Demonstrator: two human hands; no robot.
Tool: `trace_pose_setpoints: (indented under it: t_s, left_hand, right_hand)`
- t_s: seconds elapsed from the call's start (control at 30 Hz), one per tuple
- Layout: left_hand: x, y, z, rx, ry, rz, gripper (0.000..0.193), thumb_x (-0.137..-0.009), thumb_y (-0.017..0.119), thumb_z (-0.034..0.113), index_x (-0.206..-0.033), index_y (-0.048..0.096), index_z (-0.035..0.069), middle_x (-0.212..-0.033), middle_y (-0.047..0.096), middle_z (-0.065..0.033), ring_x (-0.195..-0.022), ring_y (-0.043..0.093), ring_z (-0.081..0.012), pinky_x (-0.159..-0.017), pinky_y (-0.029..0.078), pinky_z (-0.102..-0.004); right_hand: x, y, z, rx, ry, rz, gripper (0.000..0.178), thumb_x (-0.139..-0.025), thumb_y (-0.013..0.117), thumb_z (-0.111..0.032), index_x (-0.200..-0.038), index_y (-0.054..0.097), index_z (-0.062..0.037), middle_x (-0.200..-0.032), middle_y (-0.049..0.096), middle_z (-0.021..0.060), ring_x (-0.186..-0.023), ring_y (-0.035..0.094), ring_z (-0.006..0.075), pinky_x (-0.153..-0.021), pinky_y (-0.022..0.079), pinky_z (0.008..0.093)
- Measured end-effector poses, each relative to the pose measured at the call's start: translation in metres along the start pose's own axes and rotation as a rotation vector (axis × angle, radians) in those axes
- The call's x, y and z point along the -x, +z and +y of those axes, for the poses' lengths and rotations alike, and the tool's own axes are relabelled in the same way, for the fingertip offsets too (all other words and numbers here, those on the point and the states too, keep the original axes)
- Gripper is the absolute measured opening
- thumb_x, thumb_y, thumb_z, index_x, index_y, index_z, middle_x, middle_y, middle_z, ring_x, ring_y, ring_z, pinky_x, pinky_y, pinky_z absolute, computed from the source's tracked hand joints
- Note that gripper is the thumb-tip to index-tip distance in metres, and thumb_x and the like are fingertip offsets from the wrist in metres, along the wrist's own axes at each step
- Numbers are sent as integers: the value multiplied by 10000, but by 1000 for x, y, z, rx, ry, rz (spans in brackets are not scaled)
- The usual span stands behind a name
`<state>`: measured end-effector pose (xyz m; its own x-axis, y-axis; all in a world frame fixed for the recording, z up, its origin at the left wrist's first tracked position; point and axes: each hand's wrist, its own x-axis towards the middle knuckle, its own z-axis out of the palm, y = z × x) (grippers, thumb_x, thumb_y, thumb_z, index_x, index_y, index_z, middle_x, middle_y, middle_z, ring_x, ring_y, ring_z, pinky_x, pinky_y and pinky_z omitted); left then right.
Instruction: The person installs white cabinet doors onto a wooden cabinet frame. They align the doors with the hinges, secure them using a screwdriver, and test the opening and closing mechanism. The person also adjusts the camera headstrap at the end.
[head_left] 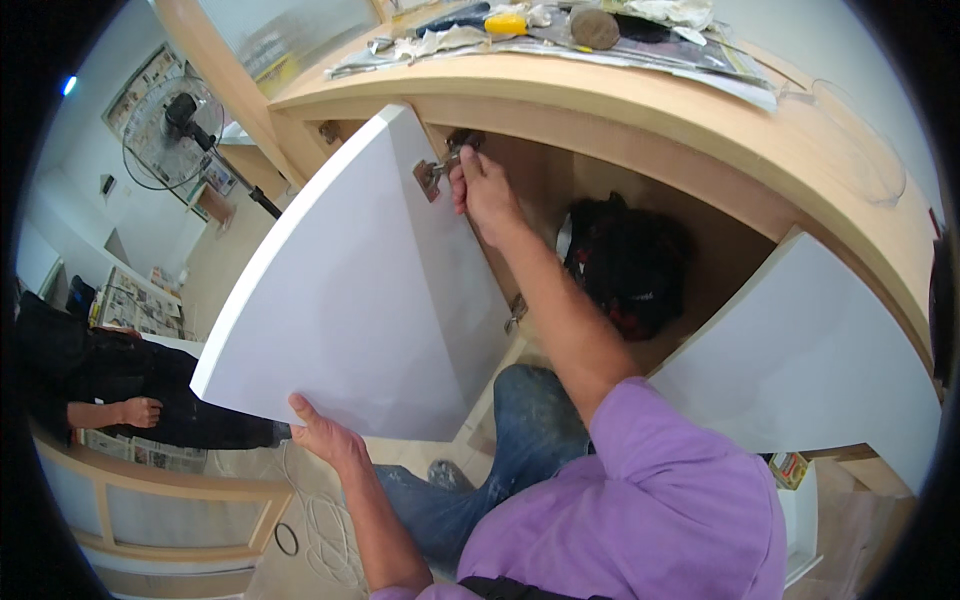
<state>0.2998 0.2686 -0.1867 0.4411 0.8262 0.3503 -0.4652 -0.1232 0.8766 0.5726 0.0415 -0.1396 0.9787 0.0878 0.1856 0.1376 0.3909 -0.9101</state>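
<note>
A white cabinet door (340, 290) stands swung out in front of me, its upper hinge (430, 178) attached near the top corner. My left hand (325, 435) grips the door's lower outer corner, thumb on the near face, the other fingers mostly hidden. Fingers curled, my right hand (485, 195) is closed right beside the upper hinge and its arm; whatever lies inside that grip is hidden. A lower hinge (515, 312) shows at the door's inner edge. Inside the open cabinet (735, 230) lies a black bag-like bundle (630, 265) with red details.
Tools and newspaper (690, 75) lie on the wooden countertop (600, 85). To the right, a second white door (800, 350) stands open. Another person (110, 385) in dark clothes is at far left, near a fan (180, 115). White cable (330, 540) coils on the floor.
</note>
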Motion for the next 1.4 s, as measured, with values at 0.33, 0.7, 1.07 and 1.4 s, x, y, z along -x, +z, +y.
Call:
trace_pose_setpoints:
  t_s: [0.33,0.7,1.07,1.4]
  left_hand:
    - [0,-12,0,-146,-67,132,664,-873,655,536,-1064,571,-94,-1087,632,-152,-931,610,-224,-846,533,-370]
    - [3,-11,3,-187,-55,169,672,-842,676,564,-980,584,-87,-1047,642,-160,-891,613,-233,-822,546,-388]
    - [7,11,5,-145,-80,131,715,-835,675,573,-1044,579,-104,-1088,637,-178,-929,624,-257,-843,551,-396]
    - [3,-17,9,-235,-12,38,849,-892,504,656,-1291,454,-92,-1325,511,-192,-1187,514,-304,-1030,427,-440]
  right_hand:
    - [-35,-22,-31,733,16,-104,503,-999,358,-488,-1274,510,-94,-1163,587,273,-1070,583,380,-934,441,460]
    - [-73,-5,26,755,-328,586,335,-949,560,-340,-1071,599,-30,-880,602,120,-741,605,207,-643,492,337]
    - [95,-220,347,737,780,242,530,-986,433,-464,-1107,636,10,-1069,663,187,-974,645,288,-825,526,407]
    - [96,-166,387,74,771,203,349,-1013,477,-359,-1109,570,-36,-868,607,87,-731,614,200,-675,562,348]
